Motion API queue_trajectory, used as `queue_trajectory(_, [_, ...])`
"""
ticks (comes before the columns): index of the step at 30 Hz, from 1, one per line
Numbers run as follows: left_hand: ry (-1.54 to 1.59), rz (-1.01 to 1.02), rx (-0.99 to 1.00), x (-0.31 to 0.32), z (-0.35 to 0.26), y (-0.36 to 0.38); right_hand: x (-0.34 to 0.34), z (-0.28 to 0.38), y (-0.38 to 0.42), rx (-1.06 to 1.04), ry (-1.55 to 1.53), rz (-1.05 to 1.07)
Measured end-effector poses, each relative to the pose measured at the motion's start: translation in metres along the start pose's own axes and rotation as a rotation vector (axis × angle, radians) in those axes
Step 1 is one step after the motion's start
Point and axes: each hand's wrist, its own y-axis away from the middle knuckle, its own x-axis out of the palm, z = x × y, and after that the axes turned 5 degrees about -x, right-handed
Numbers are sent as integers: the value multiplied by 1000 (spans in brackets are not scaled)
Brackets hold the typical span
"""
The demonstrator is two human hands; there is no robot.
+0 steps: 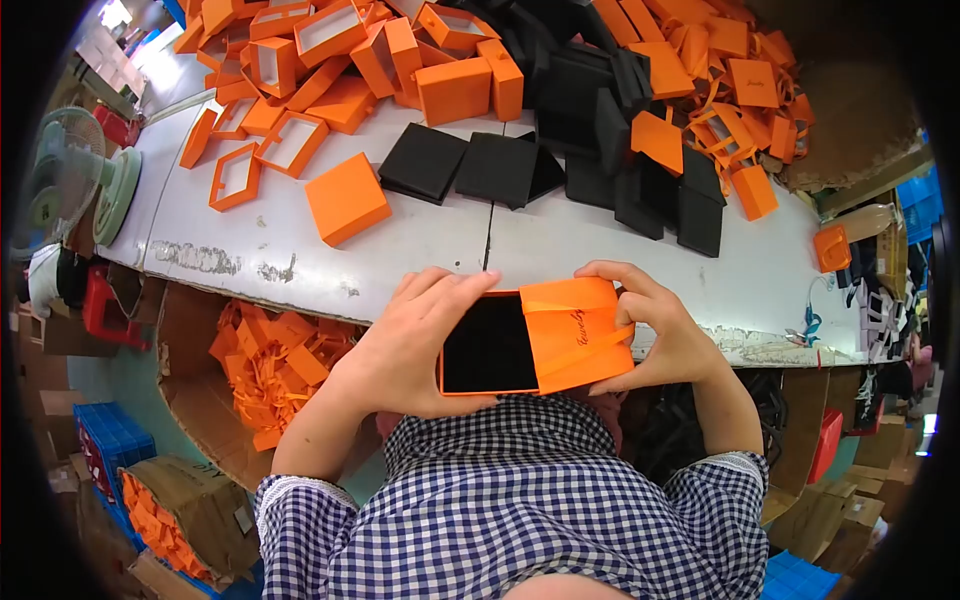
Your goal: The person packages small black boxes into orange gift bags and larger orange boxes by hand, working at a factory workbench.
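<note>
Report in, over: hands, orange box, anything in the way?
Left hand, right hand: both gripping orange box. Black interior partly exposed. Nothing visibly blocking; piled pieces lie beyond.

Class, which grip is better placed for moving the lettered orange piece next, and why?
Probably the right grip: it holds the lettered orange piece, while the left grip holds the orange box beside its black panel.

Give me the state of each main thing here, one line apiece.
Box, partly open, black inside showing
Cover, over the box's right part
Left hand, gripping the box
Right hand, gripping the cover
Black pads, piled, some overlapping
Orange boxes, heaped
Carton, open, holding orange pieces
Table, front edge worn
Fan, can't tell if it's on
</note>
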Motion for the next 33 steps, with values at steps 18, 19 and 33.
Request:
queue_trajectory(18, [-571, -141, -486, -88, 5, 103, -70, -57, -2, 142, 511, -366])
queue_trajectory(19, [-563, -124, -486, -85, 19, 88, -88, -74, 1, 170, 599, -312])
queue_trajectory(33, [-136, -401, -165, -73, 67, 8, -113, -81, -14, 336, 543, -226])
